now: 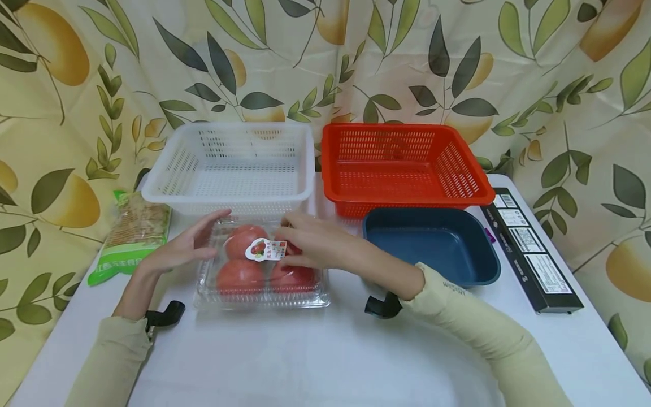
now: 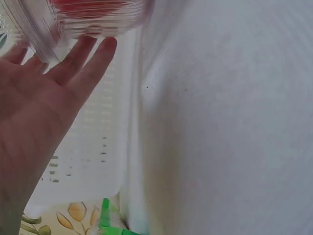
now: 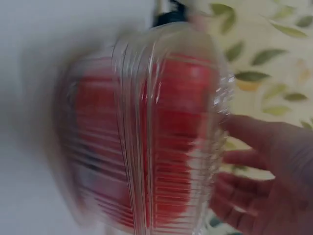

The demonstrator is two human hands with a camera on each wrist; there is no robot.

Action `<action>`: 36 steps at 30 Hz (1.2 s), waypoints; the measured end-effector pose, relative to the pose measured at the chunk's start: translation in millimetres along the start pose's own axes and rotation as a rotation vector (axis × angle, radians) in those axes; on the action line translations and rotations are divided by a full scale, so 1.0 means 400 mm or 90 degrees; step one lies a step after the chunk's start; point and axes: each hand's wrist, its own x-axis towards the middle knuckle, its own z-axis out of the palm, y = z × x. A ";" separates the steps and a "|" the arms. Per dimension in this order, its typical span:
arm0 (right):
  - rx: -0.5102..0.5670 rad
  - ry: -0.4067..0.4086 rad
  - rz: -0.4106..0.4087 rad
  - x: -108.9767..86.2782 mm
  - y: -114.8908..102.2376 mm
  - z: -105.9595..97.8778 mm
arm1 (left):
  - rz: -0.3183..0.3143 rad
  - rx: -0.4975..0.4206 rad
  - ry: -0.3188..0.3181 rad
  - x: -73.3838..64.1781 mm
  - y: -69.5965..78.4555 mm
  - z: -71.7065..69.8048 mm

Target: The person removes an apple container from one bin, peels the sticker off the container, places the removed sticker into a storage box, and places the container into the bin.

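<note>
A clear plastic clamshell box (image 1: 213, 291) lies on the table, with several red tomatoes (image 1: 240, 277) inside. A white label (image 1: 274, 250) with a red fruit picture is on its lid. My left hand (image 1: 175, 249) is at the box's left side, fingers extended; in the left wrist view the fingertips (image 2: 108, 45) reach its ribbed wall. Over the lid, beside the label's right end, is my right hand (image 1: 320, 240), its fingers and thumb spread apart. In the right wrist view these fingers (image 3: 242, 127) touch the lid, and the box is blurred.
Behind the box stand a white basket (image 1: 168, 195) and a red basket (image 1: 407, 198). A blue basin (image 1: 432, 268) is at the right, beside a long black box (image 1: 539, 271) with white labels. A green-and-clear food bag (image 1: 134, 237) lies at the left.
</note>
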 end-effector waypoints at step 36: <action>-0.012 -0.240 -0.069 0.171 -0.047 -0.032 | 0.002 0.008 -0.004 0.001 0.004 0.005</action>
